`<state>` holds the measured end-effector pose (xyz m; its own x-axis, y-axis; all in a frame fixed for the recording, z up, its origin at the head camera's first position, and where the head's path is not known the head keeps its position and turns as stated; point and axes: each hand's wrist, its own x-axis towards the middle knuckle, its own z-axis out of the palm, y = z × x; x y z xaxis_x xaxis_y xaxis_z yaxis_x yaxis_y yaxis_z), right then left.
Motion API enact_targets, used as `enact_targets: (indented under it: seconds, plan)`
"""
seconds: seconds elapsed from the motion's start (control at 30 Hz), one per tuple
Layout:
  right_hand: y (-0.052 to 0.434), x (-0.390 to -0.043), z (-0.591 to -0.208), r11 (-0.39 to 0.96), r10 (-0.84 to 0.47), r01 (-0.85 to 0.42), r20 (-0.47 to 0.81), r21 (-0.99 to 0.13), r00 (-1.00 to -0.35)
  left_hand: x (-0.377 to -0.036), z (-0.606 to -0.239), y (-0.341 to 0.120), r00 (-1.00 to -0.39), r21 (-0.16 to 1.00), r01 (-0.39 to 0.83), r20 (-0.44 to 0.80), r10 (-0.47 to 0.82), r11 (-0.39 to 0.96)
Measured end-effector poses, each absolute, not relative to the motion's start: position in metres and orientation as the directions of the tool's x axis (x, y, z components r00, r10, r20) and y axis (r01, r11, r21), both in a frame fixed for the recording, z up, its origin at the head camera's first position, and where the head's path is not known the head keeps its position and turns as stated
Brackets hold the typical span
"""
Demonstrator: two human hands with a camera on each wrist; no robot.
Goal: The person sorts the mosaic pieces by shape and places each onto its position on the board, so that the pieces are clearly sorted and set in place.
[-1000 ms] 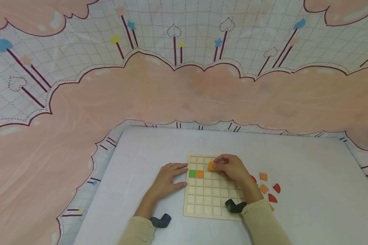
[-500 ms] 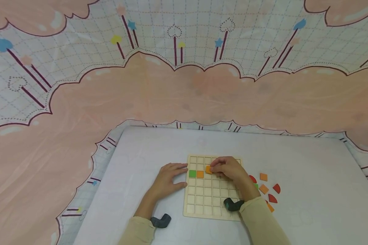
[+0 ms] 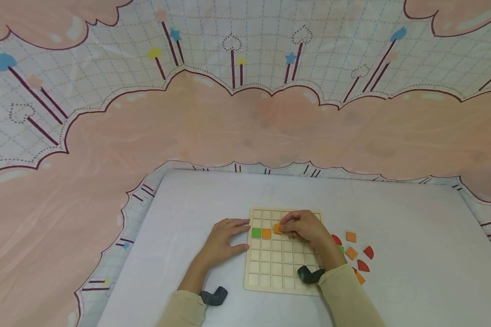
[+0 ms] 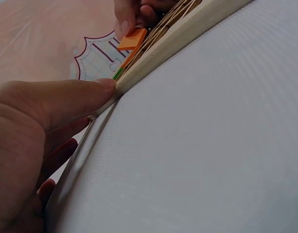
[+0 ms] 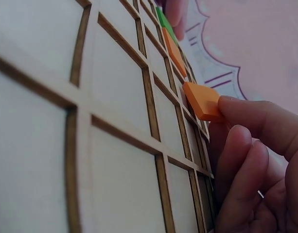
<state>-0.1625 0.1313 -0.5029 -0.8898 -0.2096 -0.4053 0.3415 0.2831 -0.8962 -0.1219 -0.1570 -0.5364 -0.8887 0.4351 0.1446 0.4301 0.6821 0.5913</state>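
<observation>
A pale wooden grid board (image 3: 277, 256) lies on the white table. My right hand (image 3: 307, 226) pinches an orange square tile (image 5: 202, 101) between thumb and fingers, tilted close over a cell of the board. That cell is just right of a seated orange tile (image 3: 266, 233), which has a green tile (image 3: 256, 233) to its left in the same row. My left hand (image 3: 226, 238) has its fingers spread along the board's left edge; in the left wrist view its thumb (image 4: 85, 92) touches that edge near the green tile. The right hand covers part of the board's upper right.
Right of the board lie loose orange squares (image 3: 351, 237) and red quarter-circle pieces (image 3: 363, 265). A green piece (image 3: 341, 249) shows partly behind the right forearm. Dark devices (image 3: 214, 296) sit on both wrists. A patterned cloth (image 3: 245, 127) hangs behind the table.
The right hand has carried the orange tile slightly left and toward the person, down to the row with the green and orange tiles. The left hand has stayed in place.
</observation>
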Motion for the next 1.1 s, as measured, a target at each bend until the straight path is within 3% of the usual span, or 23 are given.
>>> enact_targets:
  seconds: [0.23,0.57,1.1]
  plan:
    - [0.130,-0.159,-0.504,0.269,-0.222,0.318,-0.380,-0.909,-0.898,-0.121,-0.535,-0.156,-0.891,0.600,0.424,0.139,0.433,0.679]
    - [0.128,-0.157,-0.510,0.412,-0.209,0.212,-0.319,-0.886,-0.925,-0.121,-0.537,-0.157,-0.889,0.600,0.426,0.139,0.437,0.677]
    - [0.128,-0.158,-0.513,0.454,-0.209,0.167,-0.287,-0.875,-0.935,-0.121,-0.537,-0.156,-0.887,0.590,0.438,0.158,0.435,0.678]
